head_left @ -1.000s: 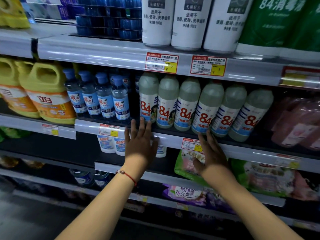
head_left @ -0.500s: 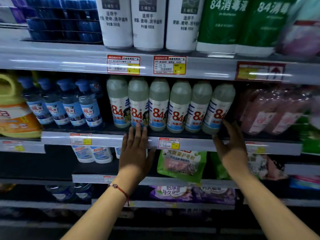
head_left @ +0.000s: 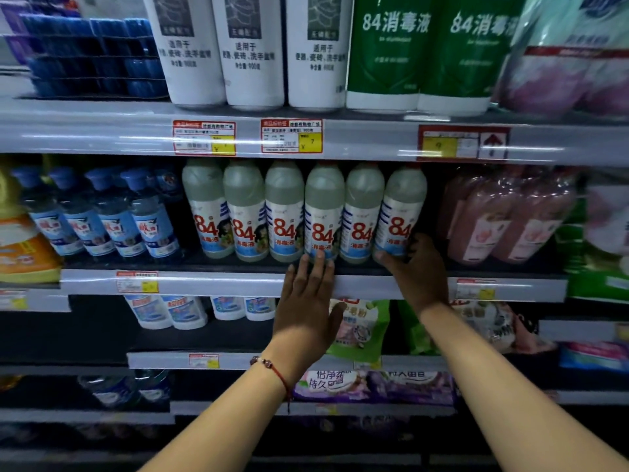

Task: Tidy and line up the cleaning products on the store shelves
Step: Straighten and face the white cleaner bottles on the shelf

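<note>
Currently, row state: six translucent grey-white plastic bottles with red "84" labels stand upright, shoulder to shoulder, just above both hands; labels face out and the fronts look close to even.
Left hand: open, flat, fingers together; fingertips touch the base of the fourth bottle from the left; palm lies over the grey shelf-edge rail.
Right hand: curled around the lower part of the end bottle, thumb at its front, fingers behind its far side; gripping lightly, as far as I can judge.
Done, by judgement: this row is nearly squared; the blue-capped clear bottles with blue labels, left of the left hand, also stand in a neat slanted file.
Left to do, by judgement: final nudge of the end bottle; the pink shrink-wrapped bottles, right of the right hand, and the green pouches under the hands look untouched.
Edges: bottle bases sit just behind the rail lip; a forward pull risks tipping one over it.
Room: dark gap between right hand and pink bottles gives space sideways; overhead, the upper shelf rail with red-and-yellow price tags is close to the caps, so lifting is cramped.
Depth behind the row: cannot tell.
</note>
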A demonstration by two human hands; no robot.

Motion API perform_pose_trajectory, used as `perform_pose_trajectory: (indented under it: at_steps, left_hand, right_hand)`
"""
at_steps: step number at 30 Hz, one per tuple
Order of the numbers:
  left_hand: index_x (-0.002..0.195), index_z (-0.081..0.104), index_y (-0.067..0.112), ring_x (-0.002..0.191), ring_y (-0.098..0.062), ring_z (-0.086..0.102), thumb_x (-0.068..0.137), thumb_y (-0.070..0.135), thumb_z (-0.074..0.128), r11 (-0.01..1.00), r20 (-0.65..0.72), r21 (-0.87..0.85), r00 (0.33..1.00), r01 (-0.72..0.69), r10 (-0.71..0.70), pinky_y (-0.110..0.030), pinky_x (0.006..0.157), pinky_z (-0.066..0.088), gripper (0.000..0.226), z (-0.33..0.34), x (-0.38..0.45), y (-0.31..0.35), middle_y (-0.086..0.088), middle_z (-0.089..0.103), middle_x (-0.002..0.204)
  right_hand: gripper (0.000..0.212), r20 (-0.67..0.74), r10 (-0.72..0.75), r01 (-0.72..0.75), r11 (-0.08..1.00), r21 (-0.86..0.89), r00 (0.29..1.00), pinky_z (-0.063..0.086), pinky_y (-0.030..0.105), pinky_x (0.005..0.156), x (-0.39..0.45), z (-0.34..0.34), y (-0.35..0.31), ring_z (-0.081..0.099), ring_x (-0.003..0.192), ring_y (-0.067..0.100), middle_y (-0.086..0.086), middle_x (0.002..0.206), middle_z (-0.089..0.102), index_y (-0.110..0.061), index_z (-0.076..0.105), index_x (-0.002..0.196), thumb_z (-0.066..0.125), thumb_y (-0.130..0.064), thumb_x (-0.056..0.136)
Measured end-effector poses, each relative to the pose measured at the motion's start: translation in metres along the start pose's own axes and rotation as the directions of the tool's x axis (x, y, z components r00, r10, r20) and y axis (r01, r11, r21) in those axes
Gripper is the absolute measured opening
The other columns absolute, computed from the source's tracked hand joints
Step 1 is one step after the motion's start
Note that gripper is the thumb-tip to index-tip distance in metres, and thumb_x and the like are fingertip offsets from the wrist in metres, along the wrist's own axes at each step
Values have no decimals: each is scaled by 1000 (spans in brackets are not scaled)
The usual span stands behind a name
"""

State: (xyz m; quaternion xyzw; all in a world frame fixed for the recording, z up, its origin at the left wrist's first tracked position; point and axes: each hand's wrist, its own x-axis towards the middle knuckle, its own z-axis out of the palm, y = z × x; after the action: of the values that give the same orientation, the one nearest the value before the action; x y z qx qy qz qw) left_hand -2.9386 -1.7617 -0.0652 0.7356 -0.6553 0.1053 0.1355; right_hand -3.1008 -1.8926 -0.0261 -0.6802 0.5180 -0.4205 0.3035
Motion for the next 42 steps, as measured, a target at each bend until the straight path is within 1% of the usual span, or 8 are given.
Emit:
perform_pose_trajectory:
  at_steps: [6,11,14,20,28,34,38,42]
  left_hand:
    - [160,0,17,148,-21,-22,84,63,-5,996,88,-8,992,93,-92,-42,123,-13,88,-3,8,8,-1,-14,165]
    - [158,-13,22,151,-23,-24,81,66,-13,984,139,17,974,179,-179,-44,123,-14,89,-4,11,15,4,-30,159]
    - [158,-11,22,152,-24,-21,84,67,-9,976,153,29,964,217,-219,-45,124,-12,87,-3,9,20,5,-29,158]
    - [159,-10,21,153,-26,-19,103,58,22,965,182,93,949,245,-258,-47,124,-10,74,-10,12,35,2,-24,162]
    - [160,-4,21,151,-21,-22,104,54,28,949,183,109,932,297,-313,-45,124,-10,73,-23,3,36,2,-17,166]
    - [161,8,21,155,-27,-3,103,52,38,923,112,74,916,378,-384,-45,125,2,72,-47,-33,-1,1,1,169]
    - [160,15,17,155,-31,8,101,52,42,905,91,136,905,402,-416,-48,124,12,73,-62,-61,-45,-4,12,168]
    - [161,9,20,155,-31,9,102,53,39,884,99,155,883,441,-458,-47,124,14,74,-73,-88,-103,-3,5,169]
  right_hand:
    - [60,18,-27,27,999,27,999,56,44,90,2,-1,5,66,105,22,4,120,66,-19,53,118,85,-42,73]
    - [65,71,-44,38,996,82,997,56,43,90,4,-7,5,65,107,18,0,122,66,-25,53,125,73,-61,75]
    - [68,71,-82,75,993,94,994,56,40,88,10,-14,3,67,105,18,0,118,70,-21,60,123,62,-71,76]
    - [47,98,-149,145,988,54,984,56,32,80,13,-21,9,70,97,20,3,108,74,-13,65,113,71,-51,86]
    - [49,117,-166,169,985,-18,979,47,28,80,15,-23,12,68,103,30,11,114,72,-8,64,115,70,-49,88]
    - [72,130,-84,104,982,-159,988,41,44,107,-12,-35,0,45,134,36,18,149,44,-11,40,149,71,-37,90]
    - [70,359,-240,344,902,-261,902,27,38,120,-66,-16,-28,27,148,26,5,162,28,-19,34,154,64,-40,95]
    - [62,545,-281,429,888,-163,790,36,31,114,-104,45,-76,39,139,18,-3,154,40,-22,44,149,64,-39,93]
